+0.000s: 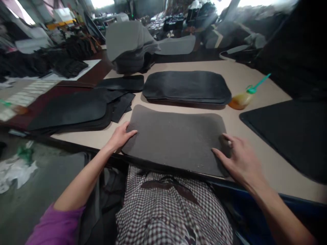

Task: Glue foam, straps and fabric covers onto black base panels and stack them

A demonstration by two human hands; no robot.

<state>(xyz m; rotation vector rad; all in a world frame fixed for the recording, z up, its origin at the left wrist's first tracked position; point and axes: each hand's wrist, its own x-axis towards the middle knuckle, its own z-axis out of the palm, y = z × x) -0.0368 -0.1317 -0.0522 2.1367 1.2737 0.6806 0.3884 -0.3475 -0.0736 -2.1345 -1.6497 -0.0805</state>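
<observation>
A dark grey panel (173, 139) with rounded corners lies flat in front of me at the table's near edge. My left hand (121, 136) grips its left edge, thumb on top and the other fingers along the side. At the right edge, my right hand (238, 156) has its thumb and curled fingers on the panel, slightly blurred. Just behind lies a stack of black panels (187, 86) with rounded corners. Whether the grey panel is one layer or more, I cannot tell.
Left are more black panels (74, 109) and narrow black strips (122, 105). A bottle of amber liquid (241, 100) with a green nozzle stands at the right, near a large black piece (291, 132). Grey curved sheets (127, 41) are piled behind. The beige table (276, 170) ends at my apron.
</observation>
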